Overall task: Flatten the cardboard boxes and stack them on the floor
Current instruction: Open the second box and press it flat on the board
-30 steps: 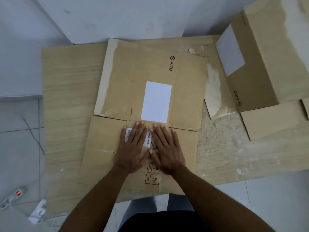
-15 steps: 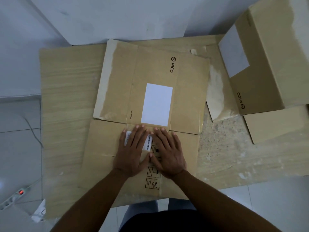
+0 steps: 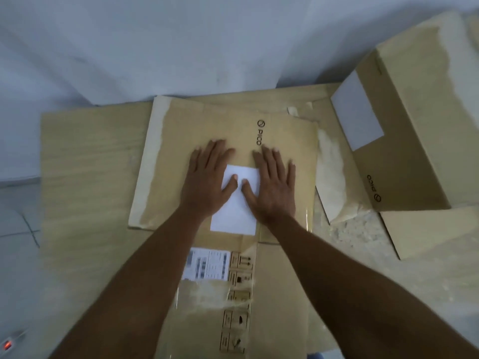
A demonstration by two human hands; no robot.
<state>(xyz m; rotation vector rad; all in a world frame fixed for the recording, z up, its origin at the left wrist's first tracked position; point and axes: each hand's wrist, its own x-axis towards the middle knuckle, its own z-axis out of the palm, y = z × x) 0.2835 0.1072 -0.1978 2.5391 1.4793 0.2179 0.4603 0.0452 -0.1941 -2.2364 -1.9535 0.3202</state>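
A flattened brown cardboard box [image 3: 176,161] with a PICO logo and a white label [image 3: 234,216] lies in front of me on a larger sheet of flat cardboard [image 3: 85,182]. My left hand [image 3: 207,181] and my right hand [image 3: 272,183] press palm-down on the far half of the flat box, fingers spread, thumbs resting on the white label. Neither hand holds anything. At the right an unflattened brown box [image 3: 414,141] with a white label stands on the cardboard, one flap [image 3: 435,229] lying open toward me.
A pale wall [image 3: 181,42] rises just behind the cardboard. Grey tiled floor [image 3: 18,216] shows at the left, with a power strip and its red light [image 3: 7,344] at the lower left corner. A torn flap [image 3: 333,177] lies between the two boxes.
Both hands slid forward from the near half of the flat box, over the barcode label, onto the far half at the white label. The view tilted forward and closer.
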